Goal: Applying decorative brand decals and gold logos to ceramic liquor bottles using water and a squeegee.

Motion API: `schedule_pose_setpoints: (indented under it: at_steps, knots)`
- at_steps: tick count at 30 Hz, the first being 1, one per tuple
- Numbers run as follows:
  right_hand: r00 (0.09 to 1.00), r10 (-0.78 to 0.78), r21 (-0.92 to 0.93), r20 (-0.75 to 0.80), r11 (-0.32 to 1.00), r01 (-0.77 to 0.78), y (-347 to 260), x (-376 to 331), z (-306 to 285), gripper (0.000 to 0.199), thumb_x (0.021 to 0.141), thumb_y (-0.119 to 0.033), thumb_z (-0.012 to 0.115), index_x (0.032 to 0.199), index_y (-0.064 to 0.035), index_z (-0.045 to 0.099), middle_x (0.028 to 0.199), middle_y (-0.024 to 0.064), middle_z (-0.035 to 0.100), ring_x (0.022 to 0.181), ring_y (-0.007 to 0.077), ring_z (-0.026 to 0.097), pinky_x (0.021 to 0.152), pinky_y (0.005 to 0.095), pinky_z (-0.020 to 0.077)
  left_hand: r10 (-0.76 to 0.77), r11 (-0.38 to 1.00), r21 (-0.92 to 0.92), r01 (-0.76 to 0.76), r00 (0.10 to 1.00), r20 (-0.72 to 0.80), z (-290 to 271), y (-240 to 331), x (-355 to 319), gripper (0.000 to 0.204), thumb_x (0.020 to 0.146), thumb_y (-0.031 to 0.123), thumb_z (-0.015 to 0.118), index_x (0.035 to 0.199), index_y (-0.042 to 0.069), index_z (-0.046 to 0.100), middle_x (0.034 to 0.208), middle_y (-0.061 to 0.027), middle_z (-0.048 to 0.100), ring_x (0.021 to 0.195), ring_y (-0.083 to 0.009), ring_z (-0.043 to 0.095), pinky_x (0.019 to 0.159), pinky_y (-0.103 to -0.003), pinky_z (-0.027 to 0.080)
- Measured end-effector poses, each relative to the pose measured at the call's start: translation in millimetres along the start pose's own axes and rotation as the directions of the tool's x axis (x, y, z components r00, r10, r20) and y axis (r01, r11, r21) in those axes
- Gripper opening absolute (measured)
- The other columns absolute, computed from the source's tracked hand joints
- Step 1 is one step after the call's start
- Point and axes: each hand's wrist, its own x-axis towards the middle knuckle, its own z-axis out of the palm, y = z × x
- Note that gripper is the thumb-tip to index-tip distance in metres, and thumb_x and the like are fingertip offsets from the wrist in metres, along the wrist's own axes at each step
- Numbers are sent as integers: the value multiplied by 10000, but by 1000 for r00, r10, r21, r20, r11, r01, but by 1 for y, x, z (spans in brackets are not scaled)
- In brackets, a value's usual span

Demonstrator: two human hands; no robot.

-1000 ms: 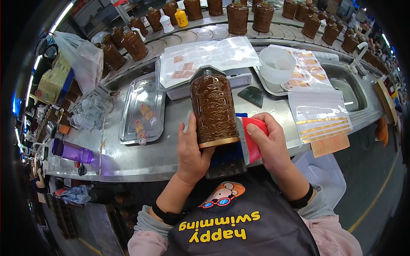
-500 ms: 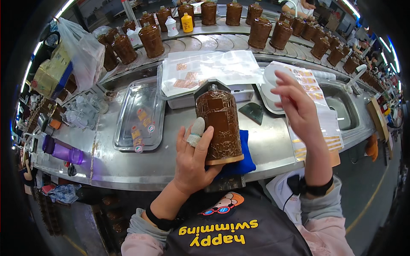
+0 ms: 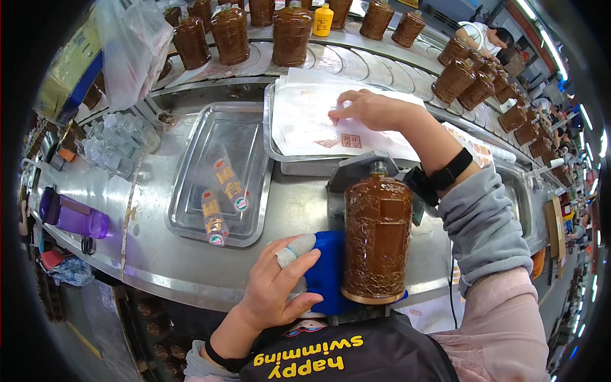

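A brown embossed bottle with a clear neck lies tilted on a dark grey holder before me. Under its lower end is a blue cloth. My left hand, a pale cover on one finger, is off the bottle with its fingers apart, beside the cloth. Farther off, my right hand reaches over white sheets on a metal tray. Its thumb and fingertips are pinched together on a small reddish square label. Other square labels lie on the sheet close to that hand.
A metal tray holding clear strips with gold print is at the left. Past it are clear plastic pieces and a purple drinking bottle. Brown bottles and a yellow one stand along the conveyor. A co-worker sits beyond.
My left hand has let go of the bottle and moved left of it. My right hand has gone from raised in the air to the label sheets. The view has shifted.
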Motion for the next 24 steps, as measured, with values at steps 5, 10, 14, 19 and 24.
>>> schedule_pose_setpoints:
  at_steps: [5, 10, 14, 19, 24]
  knots:
    - [989, 132, -93, -71, 986, -139, 40, 9, 4, 557, 826, 79, 514, 1254, -257, 632, 1381, 88, 476, 1248, 310, 451, 1021, 386, 434, -30, 1000, 6, 30, 999, 35, -7, -13, -3, 509, 852, 408, 668, 1195, 39, 597, 1136, -196, 626, 1044, -391, 596, 911, -470, 462]
    - [887, 278, 69, -368, 960, -273, 86, 28, 12, 326, 848, -356, 663, 1108, -161, 687, 1117, 180, 605, 1041, 335, 601, 914, 394, 481, -28, 999, -29, 29, 998, 52, -8, -19, -2, 459, 866, 381, 657, 1176, 46, 609, 1108, -188, 639, 1009, -382, 613, 887, -463, 476]
    - [857, 449, -4, -252, 885, -465, 89, 44, 14, 301, 817, -355, 690, 1013, -128, 709, 1089, 191, 607, 1031, 341, 603, 902, 401, 481, -38, 999, -29, 40, 998, 57, -8, -22, -3, 428, 869, 347, 658, 1167, 43, 612, 1062, -173, 653, 978, -372, 623, 884, -460, 481]
    - [824, 369, 212, -429, 928, -305, 103, 45, 16, 234, 787, -288, 703, 945, -115, 714, 1041, 145, 627, 983, 322, 608, 864, 402, 483, -70, 997, -22, 72, 995, 68, -6, -20, -4, 406, 864, 318, 668, 1158, 42, 617, 991, -142, 664, 913, -345, 628, 887, -462, 484]
    - [838, 246, 164, -487, 968, -188, 60, -4, -24, 148, 838, -201, 675, 903, -68, 660, 1005, 116, 609, 945, 302, 604, 836, 385, 473, -37, 999, 11, 36, 997, 66, -4, -15, 6, 391, 874, 313, 660, 1150, 38, 623, 974, -145, 658, 872, -348, 613, 865, -446, 486]
